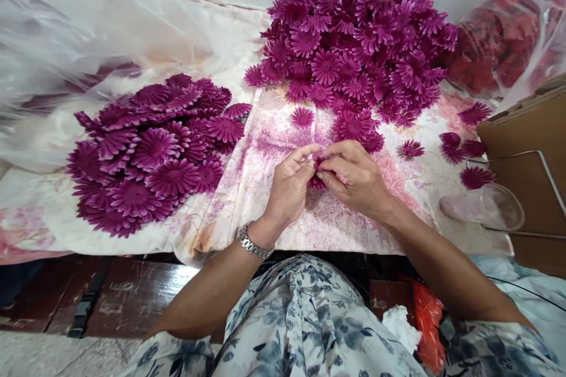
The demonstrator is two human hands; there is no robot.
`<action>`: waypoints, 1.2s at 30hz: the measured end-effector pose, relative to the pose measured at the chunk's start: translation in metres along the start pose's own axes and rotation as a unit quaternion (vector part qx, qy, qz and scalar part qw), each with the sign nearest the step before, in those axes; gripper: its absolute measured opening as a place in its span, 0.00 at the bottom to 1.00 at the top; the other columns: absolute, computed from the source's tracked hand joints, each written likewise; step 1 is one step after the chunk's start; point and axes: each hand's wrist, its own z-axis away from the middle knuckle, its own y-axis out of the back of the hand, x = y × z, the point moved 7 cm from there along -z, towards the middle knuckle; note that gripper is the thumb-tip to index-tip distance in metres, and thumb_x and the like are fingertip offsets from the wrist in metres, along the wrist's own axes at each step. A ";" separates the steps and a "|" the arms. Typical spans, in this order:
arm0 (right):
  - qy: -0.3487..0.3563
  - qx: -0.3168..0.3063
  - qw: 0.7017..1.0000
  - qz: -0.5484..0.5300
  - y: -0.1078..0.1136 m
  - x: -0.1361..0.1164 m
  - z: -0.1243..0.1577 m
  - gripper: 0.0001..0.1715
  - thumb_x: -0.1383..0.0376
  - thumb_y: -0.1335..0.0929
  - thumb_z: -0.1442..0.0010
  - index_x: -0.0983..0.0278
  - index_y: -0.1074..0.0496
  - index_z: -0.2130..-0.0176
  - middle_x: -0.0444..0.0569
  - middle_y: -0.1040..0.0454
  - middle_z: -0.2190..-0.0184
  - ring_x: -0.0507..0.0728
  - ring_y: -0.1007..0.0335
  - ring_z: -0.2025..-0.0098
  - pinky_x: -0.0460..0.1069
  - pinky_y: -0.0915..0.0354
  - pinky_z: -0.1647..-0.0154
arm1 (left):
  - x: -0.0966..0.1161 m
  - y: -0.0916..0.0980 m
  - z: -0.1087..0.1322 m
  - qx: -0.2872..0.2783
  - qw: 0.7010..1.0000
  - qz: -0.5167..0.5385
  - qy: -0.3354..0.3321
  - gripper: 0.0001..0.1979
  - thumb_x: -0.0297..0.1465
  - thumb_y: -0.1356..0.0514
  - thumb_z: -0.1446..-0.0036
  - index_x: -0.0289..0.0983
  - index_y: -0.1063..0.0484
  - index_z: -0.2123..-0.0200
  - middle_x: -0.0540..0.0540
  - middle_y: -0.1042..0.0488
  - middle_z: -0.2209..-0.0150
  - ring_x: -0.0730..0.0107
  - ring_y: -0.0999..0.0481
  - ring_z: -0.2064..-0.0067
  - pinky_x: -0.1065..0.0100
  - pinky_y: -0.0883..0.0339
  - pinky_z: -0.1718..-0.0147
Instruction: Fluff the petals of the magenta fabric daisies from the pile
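Note:
Just above the cloth at the middle, my left hand and my right hand meet around a small purple artificial flower. Both hands pinch it between thumb and fingers, which hide most of it. A few of its petals show below the fingertips. To the left lies a heap of flat purple petal layers. Behind the hands rises a tall pile of smaller, fuller purple flowers. One single flower sits apart on the cloth beyond my left hand.
A floral cloth, dusted with purple specks, covers the table. On the right are loose flowers, a clear plastic cup lying on its side, and a cardboard box with a metal wire. Plastic bags fill the back left; another bag holds red pieces.

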 end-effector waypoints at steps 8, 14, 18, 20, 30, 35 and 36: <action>-0.047 0.039 0.998 0.022 0.005 0.017 -0.004 0.07 0.68 0.36 0.41 0.63 0.34 0.72 0.47 0.31 0.75 0.53 0.34 0.70 0.49 0.36 0.70 | 0.002 -0.007 0.002 -0.058 0.997 -0.040 -0.038 0.17 0.28 0.35 0.55 0.38 0.27 0.58 0.51 0.24 0.70 0.78 0.28 0.69 0.74 0.35 0.67; 0.006 0.014 0.993 0.116 -0.001 0.004 -0.002 0.08 0.67 0.37 0.40 0.63 0.34 0.71 0.46 0.30 0.76 0.53 0.35 0.71 0.50 0.39 0.68 | 0.001 -0.009 0.003 -0.062 0.994 -0.082 -0.028 0.23 0.19 0.37 0.60 0.38 0.30 0.56 0.52 0.25 0.69 0.77 0.27 0.67 0.75 0.34 0.69; -0.060 0.055 0.991 0.109 0.016 0.026 -0.011 0.08 0.67 0.38 0.39 0.63 0.34 0.70 0.45 0.32 0.77 0.51 0.38 0.75 0.48 0.41 0.73 | 0.001 -0.004 0.002 -0.024 0.994 -0.105 -0.019 0.16 0.18 0.38 0.62 0.35 0.28 0.66 0.52 0.26 0.72 0.78 0.28 0.71 0.75 0.34 0.72; -0.117 0.072 0.981 0.133 0.028 0.049 -0.016 0.08 0.67 0.39 0.38 0.63 0.32 0.67 0.46 0.30 0.74 0.53 0.35 0.72 0.50 0.39 0.70 | -0.001 -0.003 0.002 -0.020 0.995 -0.100 0.010 0.13 0.19 0.38 0.62 0.35 0.29 0.68 0.51 0.26 0.73 0.77 0.28 0.72 0.74 0.34 0.74; -0.046 0.004 0.988 0.146 0.021 0.028 -0.019 0.08 0.61 0.36 0.40 0.61 0.30 0.62 0.50 0.30 0.66 0.58 0.36 0.61 0.56 0.38 0.59 | 0.001 -0.002 0.000 0.013 0.999 -0.021 0.037 0.12 0.20 0.40 0.58 0.35 0.29 0.66 0.51 0.27 0.73 0.79 0.29 0.74 0.73 0.35 0.72; 0.011 -0.115 0.992 0.041 -0.019 0.005 -0.006 0.06 0.69 0.37 0.40 0.64 0.31 0.69 0.49 0.31 0.70 0.55 0.39 0.65 0.53 0.37 0.61 | -0.004 -0.002 -0.001 -0.012 0.999 -0.010 0.051 0.13 0.22 0.40 0.56 0.34 0.27 0.63 0.49 0.27 0.72 0.78 0.30 0.73 0.71 0.35 0.70; 0.014 -0.116 0.992 0.038 -0.021 0.007 -0.005 0.08 0.69 0.38 0.40 0.63 0.32 0.70 0.49 0.32 0.71 0.55 0.39 0.66 0.53 0.37 0.61 | -0.004 -0.002 0.000 -0.015 0.998 -0.007 0.058 0.14 0.22 0.41 0.56 0.33 0.27 0.62 0.49 0.26 0.72 0.77 0.29 0.73 0.71 0.35 0.69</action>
